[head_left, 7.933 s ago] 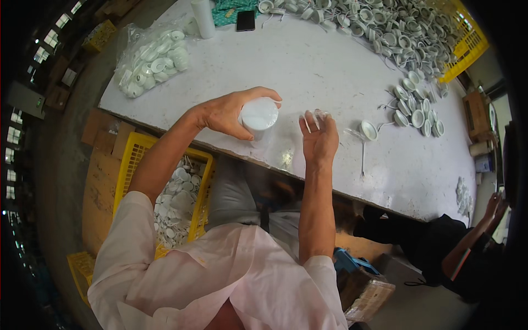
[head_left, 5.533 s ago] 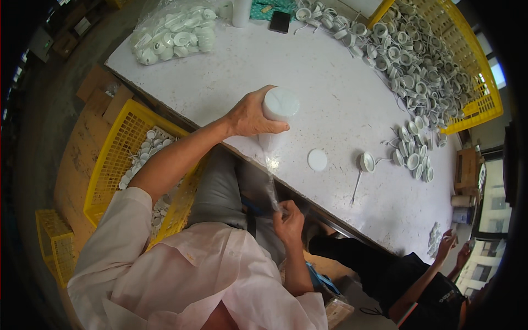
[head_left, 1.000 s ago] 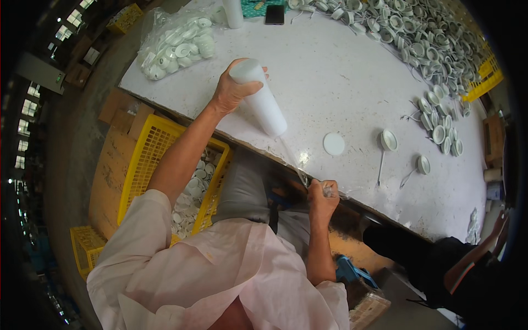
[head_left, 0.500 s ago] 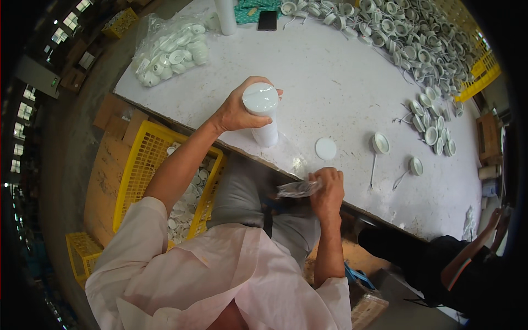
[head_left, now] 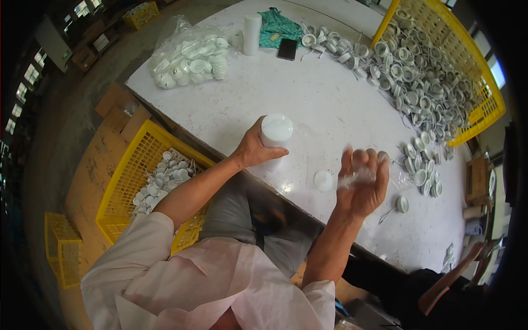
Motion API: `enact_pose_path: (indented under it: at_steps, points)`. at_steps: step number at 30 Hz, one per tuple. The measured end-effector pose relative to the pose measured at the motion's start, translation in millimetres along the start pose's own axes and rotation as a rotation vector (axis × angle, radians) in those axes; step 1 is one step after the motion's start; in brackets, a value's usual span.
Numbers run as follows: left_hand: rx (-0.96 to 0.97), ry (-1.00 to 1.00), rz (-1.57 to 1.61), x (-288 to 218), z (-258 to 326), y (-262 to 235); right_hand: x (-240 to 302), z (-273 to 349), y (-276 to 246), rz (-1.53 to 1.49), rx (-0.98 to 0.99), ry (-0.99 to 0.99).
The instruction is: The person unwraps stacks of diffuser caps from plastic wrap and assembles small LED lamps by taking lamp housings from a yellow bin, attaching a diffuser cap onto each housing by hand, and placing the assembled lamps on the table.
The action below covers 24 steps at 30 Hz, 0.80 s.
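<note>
My left hand grips an upright stack of white round caps near the front edge of the white table. A clear plastic bag stretches from that stack toward my right hand. My right hand is raised over the table with the crumpled end of the clear bag in its fingers. A single white cap lies flat on the table between my two hands.
A bag of white parts lies at the table's far left, beside a white cylinder, a green cloth and a black phone. Several white fittings spill from a yellow crate. Another yellow crate stands beside my left leg. Another person sits at right.
The stack of caps has come down from tilted and raised to upright on the table. My right hand has risen from below the table edge, drawing the clear bag upward to the right.
</note>
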<state>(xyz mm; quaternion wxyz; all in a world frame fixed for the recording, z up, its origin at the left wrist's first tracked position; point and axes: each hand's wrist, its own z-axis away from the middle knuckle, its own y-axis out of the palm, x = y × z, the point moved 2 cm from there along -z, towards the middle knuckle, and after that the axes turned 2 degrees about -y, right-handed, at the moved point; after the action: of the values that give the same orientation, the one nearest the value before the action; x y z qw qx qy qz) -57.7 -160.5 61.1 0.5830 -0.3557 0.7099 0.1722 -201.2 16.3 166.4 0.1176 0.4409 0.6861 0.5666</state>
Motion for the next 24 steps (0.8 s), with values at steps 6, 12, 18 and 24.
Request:
enact_pose_path:
  at_steps: [6,12,18,24]
  points:
    - [0.051,-0.061,-0.013,5.6,0.0,-11.7,-49.1,85.4,3.4,0.249,0.125,0.544]
    - [0.102,-0.014,-0.121,5.0,2.0,-18.7,-54.1,120.6,-61.4,1.399,-0.112,-0.032]
    - [0.458,0.048,0.011,3.3,5.1,-40.8,-74.1,154.8,-90.3,1.687,0.448,0.366]
    - [0.674,-0.223,-0.085,15.2,14.4,-59.5,-57.7,187.2,-124.1,1.705,0.161,0.395]
